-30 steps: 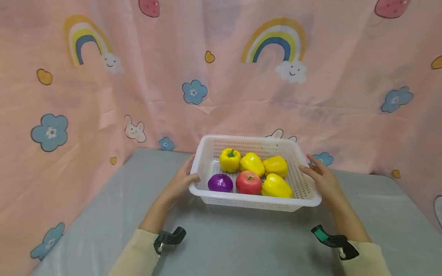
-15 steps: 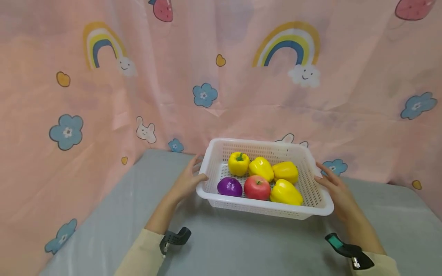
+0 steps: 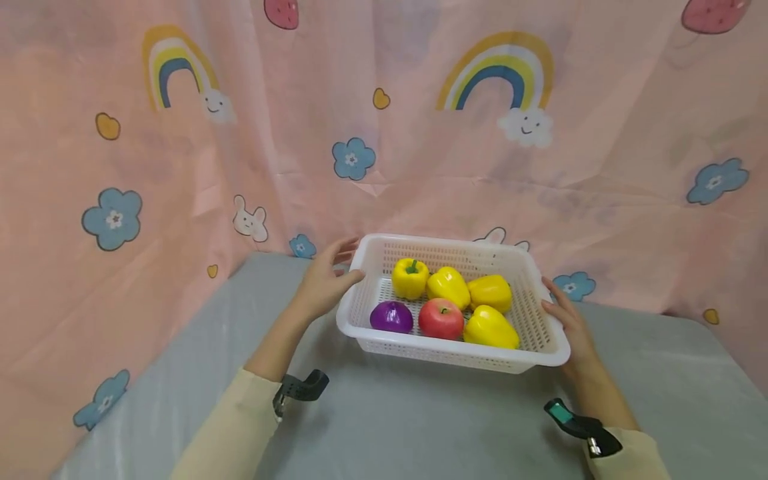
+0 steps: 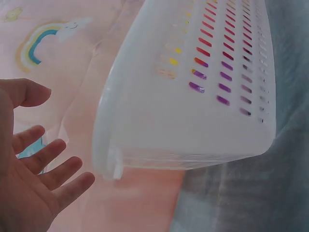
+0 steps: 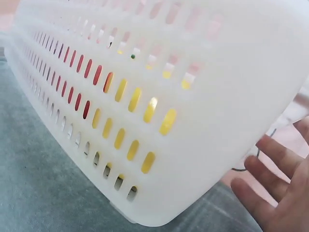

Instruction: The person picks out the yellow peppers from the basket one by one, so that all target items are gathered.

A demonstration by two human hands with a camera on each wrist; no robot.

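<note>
A white perforated plastic basket stands between my hands on the grey table. Inside it are several yellow bell peppers, a red apple and a glossy purple, onion-like piece. Beside the left end of the basket is my left hand, its fingers spread. The left wrist view shows a gap between those fingers and the rim. At the opposite end, my right hand has loosely extended fingers right at the rim. Part of the right hand lies behind the basket in the right wrist view.
A pink curtain printed with rainbows and flowers hangs behind the grey table. The basket's far side is close to this curtain. Dark wrist mounts are strapped over both pale sleeves.
My left hand has come off the basket's left rim, moving up and away with its fingers spreading. The right hand stays at the right rim. The head view has shifted.
</note>
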